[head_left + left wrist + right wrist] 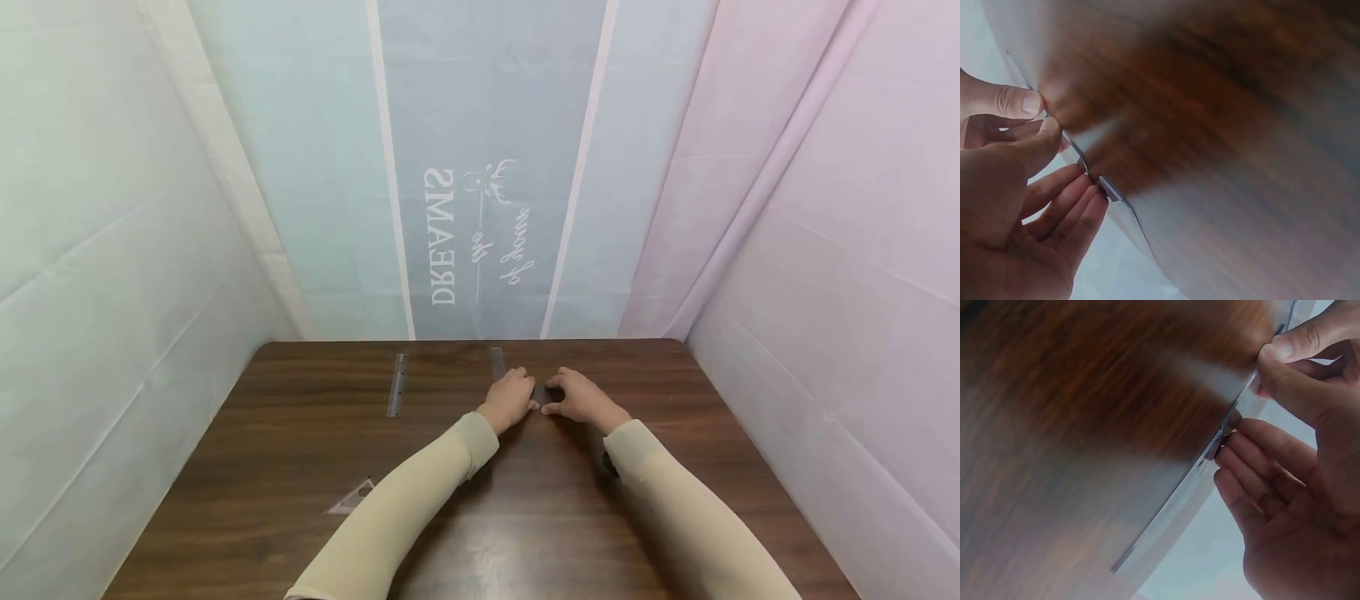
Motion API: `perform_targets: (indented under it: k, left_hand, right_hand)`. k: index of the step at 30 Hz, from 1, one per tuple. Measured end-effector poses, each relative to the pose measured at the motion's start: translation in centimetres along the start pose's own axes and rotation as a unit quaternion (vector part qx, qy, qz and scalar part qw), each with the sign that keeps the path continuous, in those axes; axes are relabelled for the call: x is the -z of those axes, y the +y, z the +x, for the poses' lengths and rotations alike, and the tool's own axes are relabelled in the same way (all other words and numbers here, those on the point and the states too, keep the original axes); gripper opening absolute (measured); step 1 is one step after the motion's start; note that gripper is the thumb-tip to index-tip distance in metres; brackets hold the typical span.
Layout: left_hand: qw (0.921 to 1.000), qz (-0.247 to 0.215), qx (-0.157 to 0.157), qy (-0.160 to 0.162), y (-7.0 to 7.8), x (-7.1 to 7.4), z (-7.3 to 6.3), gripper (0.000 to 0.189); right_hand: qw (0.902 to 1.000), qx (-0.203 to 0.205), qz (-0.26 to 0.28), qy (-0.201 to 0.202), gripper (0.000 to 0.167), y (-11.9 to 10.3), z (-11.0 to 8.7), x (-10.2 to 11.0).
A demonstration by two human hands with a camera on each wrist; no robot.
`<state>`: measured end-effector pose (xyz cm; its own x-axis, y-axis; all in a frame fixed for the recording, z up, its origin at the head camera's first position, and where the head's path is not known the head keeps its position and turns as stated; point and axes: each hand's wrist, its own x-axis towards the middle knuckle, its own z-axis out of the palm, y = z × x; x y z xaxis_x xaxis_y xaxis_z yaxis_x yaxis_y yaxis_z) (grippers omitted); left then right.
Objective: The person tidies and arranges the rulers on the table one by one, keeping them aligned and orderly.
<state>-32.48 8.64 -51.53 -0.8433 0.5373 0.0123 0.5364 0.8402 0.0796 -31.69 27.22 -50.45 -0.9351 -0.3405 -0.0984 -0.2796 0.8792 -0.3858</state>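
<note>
Near the far part of the table, my left hand (512, 396) and right hand (585, 398) face each other around a small, thin, grey see-through piece (541, 394). Its exact kind cannot be made out. The left wrist view shows the piece (1075, 149) almost edge-on, low over the wood, with both thumbs close together at one end. In the right wrist view the right fingertips (1229, 445) meet the piece's other end. A clear ruler (497, 360) lies just beyond the left hand, its near end hidden by that hand.
Another clear ruler (397, 385) lies to the left on the brown wooden table (262, 433). Nearer, a clear set square (349, 500) is partly covered by the left sleeve (412, 500). Fabric walls stand at the back and both sides.
</note>
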Motion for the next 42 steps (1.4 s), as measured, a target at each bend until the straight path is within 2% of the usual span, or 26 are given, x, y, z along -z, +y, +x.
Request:
perform_targets:
  k: [15,28,42]
  left_hand:
    - [0.9996,0.016,-0.008,0.021,-0.41,-0.31,0.34,0.040]
    - [0.9988,0.037,-0.015,0.028,-0.34,-0.37,0.34,0.032]
    - [0.9981,0.030,-0.033,0.042,-0.94,-0.90,0.08,0.042]
  right_hand:
    - [0.9997,-0.021,-0.003,0.012,0.048,-0.39,0.68,-0.20]
    - [0.9998,-0.006,-0.004,0.020,0.046,-0.24,0.48,-0.17]
    - [0.9989,0.016,-0.009,0.043,0.041,-0.05,0.38,-0.30]
